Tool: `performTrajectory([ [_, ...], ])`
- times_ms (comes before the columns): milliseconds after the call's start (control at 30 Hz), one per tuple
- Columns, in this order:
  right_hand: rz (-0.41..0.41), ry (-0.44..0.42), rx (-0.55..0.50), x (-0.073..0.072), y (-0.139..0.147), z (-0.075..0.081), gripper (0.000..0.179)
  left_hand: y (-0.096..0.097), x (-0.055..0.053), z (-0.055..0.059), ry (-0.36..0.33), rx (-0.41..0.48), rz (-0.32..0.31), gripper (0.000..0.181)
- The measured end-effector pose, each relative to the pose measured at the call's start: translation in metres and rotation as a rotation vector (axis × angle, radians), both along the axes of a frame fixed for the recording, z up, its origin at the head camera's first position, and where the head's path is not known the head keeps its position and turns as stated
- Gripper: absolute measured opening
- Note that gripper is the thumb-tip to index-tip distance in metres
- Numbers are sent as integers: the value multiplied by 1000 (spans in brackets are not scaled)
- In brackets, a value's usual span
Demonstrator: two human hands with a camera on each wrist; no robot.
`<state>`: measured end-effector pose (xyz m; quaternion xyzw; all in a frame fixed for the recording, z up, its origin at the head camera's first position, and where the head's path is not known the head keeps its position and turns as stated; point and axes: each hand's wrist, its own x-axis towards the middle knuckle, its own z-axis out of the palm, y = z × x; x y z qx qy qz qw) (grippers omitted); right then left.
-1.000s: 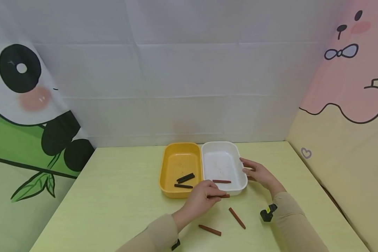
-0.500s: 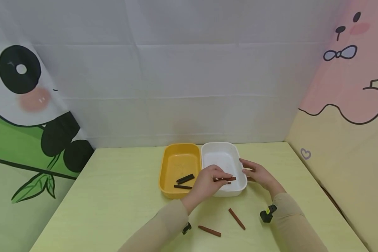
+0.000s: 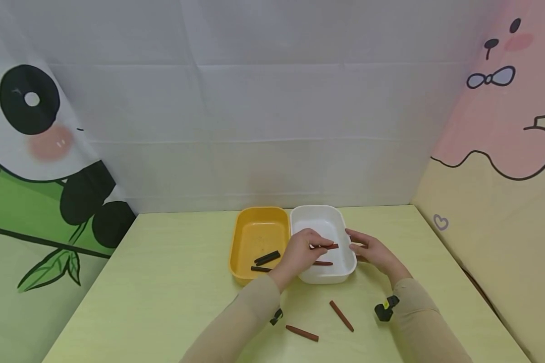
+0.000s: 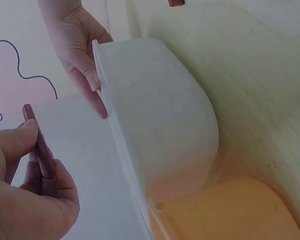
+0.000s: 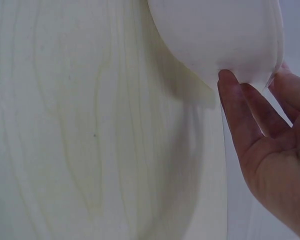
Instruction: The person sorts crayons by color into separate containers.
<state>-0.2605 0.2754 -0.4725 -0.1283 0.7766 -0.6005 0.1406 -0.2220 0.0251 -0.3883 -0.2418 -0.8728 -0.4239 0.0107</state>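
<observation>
My left hand (image 3: 297, 254) pinches a brown crayon (image 3: 332, 246) between thumb and fingers, over the white tray (image 3: 315, 218). Seen from the left wrist, the held crayon (image 4: 35, 132) stands above the tray's inside, its upper end free. Another brown crayon (image 3: 324, 263) lies in that tray, partly covered by the left hand. At the tray's right side, my right hand (image 3: 377, 254) grips the edge, with fingers against the outer wall and the thumb at the rim in the right wrist view.
Left of the white tray and against it stands a yellow tray (image 3: 263, 227) with several black crayons (image 3: 267, 257) inside. Two brown crayons, a slanted one (image 3: 341, 316) and a flatter-lying one (image 3: 302, 333), lie on the table nearer the front. A white cloth wall (image 3: 263, 166) rises behind.
My left hand has carried the brown crayon from the white tray's front edge up and over its inside, away from me. The right hand has stayed at the tray's side.
</observation>
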Motion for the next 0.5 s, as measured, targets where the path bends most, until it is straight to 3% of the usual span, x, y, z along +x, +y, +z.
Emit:
performTrajectory([
  [500,-2,-6,21,0,-1,1,57,3,-29,-11,-97,-42,45,18],
])
